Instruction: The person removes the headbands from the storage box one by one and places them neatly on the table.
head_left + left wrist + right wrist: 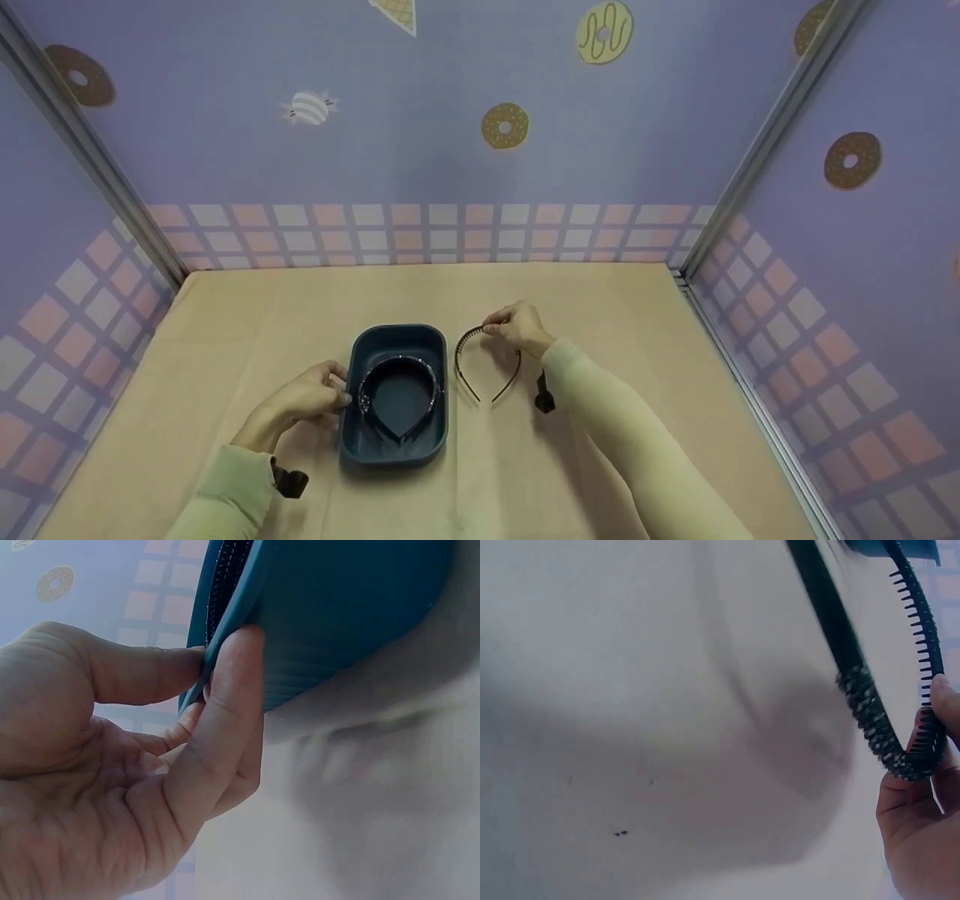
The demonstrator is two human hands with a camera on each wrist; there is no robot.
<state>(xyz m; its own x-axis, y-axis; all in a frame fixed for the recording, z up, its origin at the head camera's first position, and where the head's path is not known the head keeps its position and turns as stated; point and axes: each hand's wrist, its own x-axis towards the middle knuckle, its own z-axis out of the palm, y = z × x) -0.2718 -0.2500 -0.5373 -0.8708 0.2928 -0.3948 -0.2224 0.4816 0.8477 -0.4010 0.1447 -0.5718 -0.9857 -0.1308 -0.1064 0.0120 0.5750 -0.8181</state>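
A dark teal rectangular tray (397,457) stands on the table left of centre. Inside it lies a dark headband (438,394) with sparkling trim. My left hand (307,394) pinches the tray's left rim, and the left wrist view shows the thumb and fingers on either side of that rim (225,637). To the right of the tray, my right hand (520,328) pinches the top of a thin black toothed headband (459,360). Its comb teeth and a speckled, glittery stretch (870,716) show in the right wrist view. The ends of this headband point toward me.
A cream cloth covers the table (247,322). Purple walls (420,150) with printed sweets and a checked border close off the back and both sides. Metal posts (780,112) stand at the corners. A dark wrist device (289,478) is on the left wrist.
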